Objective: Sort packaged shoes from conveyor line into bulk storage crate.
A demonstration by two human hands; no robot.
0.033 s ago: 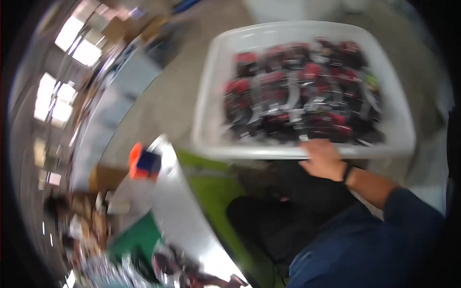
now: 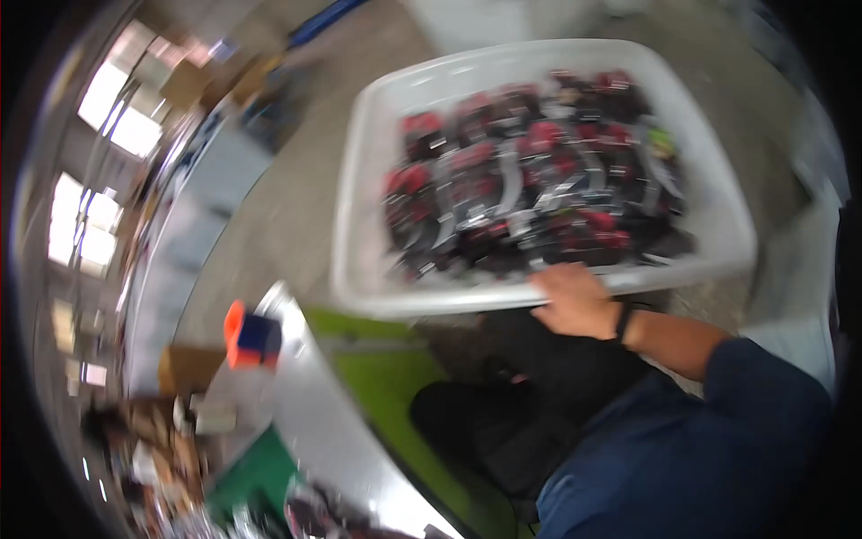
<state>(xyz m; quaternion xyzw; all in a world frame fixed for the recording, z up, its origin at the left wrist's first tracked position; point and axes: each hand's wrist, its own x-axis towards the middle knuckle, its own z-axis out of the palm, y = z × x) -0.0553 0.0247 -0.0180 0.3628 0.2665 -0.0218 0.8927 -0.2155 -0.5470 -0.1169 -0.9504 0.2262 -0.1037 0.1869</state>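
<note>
A large white plastic tub (image 2: 359,180) fills the upper middle of the view. Several clear bags of dark and red items (image 2: 548,162) lie in rows inside it; blur hides what they are. My right hand (image 2: 579,301) grips the tub's near rim, fingers hooked over the edge, with a black band at the wrist. Nowhere in the view does my left hand appear.
To the left stands a metal-topped table (image 2: 332,413) with a green side panel. On it are an orange and dark blue object (image 2: 252,336), a green mat (image 2: 256,476) and clear-bagged items (image 2: 314,516). Cardboard boxes (image 2: 189,368) sit farther left.
The whole scene, tub and table included, has shifted left in the picture, and the tub is slightly more slanted. My right hand keeps its hold on the rim.
</note>
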